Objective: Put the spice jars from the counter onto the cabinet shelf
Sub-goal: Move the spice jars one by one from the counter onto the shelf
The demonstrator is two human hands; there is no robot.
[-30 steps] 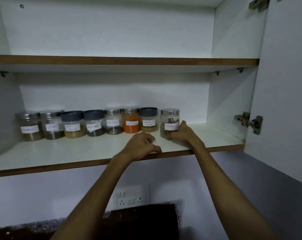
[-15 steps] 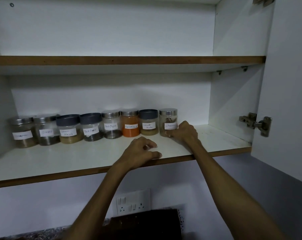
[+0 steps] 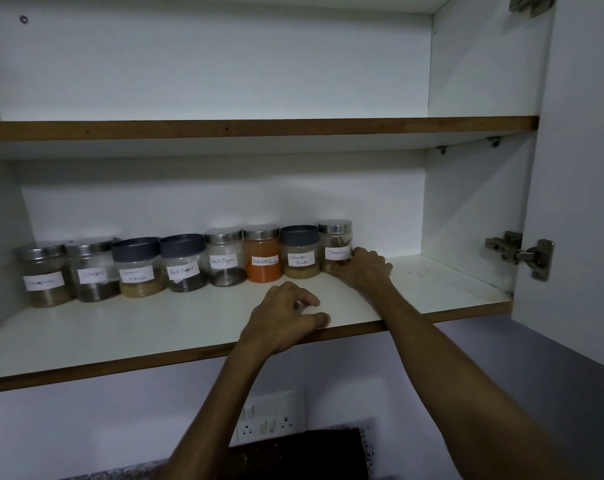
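Right hand (image 3: 362,268) is up on the shelf (image 3: 120,334), fingers wrapped round the lower part of the cinnamon jar (image 3: 335,245), which stands upright at the right end of the row. Left hand (image 3: 283,317) sits near the shelf's front edge, fingers loosely curled, thumb tip on the board, holding nothing. Just left of the cinnamon jar, touching or nearly so: the coriander jar (image 3: 299,251) with a dark lid, then the orange chilli jar (image 3: 263,254), a pepper jar (image 3: 225,256) with a steel lid, and a second pepper jar (image 3: 183,261), dark-lidded. Next the masala jar (image 3: 139,266), the cloves jar (image 3: 92,270) and an end jar (image 3: 44,275) whose label is unreadable. All eight line the back wall. Out to the right, the open door (image 3: 577,168) with its hinge (image 3: 518,252). Below the shelf, a wall socket (image 3: 271,422).
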